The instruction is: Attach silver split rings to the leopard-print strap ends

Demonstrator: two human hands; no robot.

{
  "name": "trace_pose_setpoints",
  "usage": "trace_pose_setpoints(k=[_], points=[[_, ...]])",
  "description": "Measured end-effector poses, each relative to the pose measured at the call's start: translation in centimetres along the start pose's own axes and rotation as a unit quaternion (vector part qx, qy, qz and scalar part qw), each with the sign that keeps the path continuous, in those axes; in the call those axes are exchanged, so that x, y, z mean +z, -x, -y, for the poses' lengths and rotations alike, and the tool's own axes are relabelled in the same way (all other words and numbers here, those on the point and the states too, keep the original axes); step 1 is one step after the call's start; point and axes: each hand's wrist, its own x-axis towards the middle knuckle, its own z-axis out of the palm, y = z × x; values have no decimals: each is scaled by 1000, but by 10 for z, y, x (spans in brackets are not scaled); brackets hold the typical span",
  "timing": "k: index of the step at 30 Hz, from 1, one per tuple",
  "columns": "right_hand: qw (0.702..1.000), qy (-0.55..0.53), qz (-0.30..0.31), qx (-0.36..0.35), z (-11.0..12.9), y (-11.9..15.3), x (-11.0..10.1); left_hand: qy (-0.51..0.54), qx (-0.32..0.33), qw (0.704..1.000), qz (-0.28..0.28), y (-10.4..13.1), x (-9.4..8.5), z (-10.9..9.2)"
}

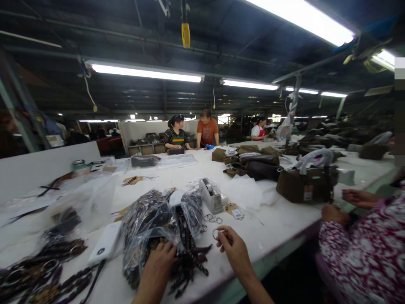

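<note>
My left hand (160, 262) reaches into the mouth of a clear plastic bag (144, 228) full of dark patterned pieces, and its fingertips are hidden among them. Between thumb and fingers, my right hand (232, 249) pinches a metal ring (215, 234) just above the white table (234, 270). Dark braided tassels (193, 257) spill from the bags between my hands. More metal rings (212, 218) lie beyond my right hand, beside a grey tape dispenser (211, 196) and a tag (236, 212).
A white device (105, 245) and braided straps (47, 274) lie at the left. Dark green bags (306, 183) are piled at the right back. A person in a patterned sleeve (363, 240) works close on the right. Other people (207, 131) stand across the table.
</note>
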Motion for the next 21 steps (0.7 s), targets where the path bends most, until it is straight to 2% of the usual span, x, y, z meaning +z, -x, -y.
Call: trace_pose_setpoints(k=[3,6,9,12,16,19,21], points=[[999,-36,7,7,11,12,1,3,42,999,-17,1,9,6],[998,-36,42,6,26,20,5,15,51,997,-63,7,14,15],[997,1,76,0,42,29,13,45,14,990,-136,12,9,22],[992,39,105,-55,54,38,26,89,-38,977,-189,15,-3,23],[979,92,143,-112,63,41,43,209,-18,957,-201,18,-17,9],[969,106,185,-121,67,41,52,312,8,934,-176,22,-21,-4],[966,98,201,-129,69,40,54,369,-6,916,-154,26,-20,-7]])
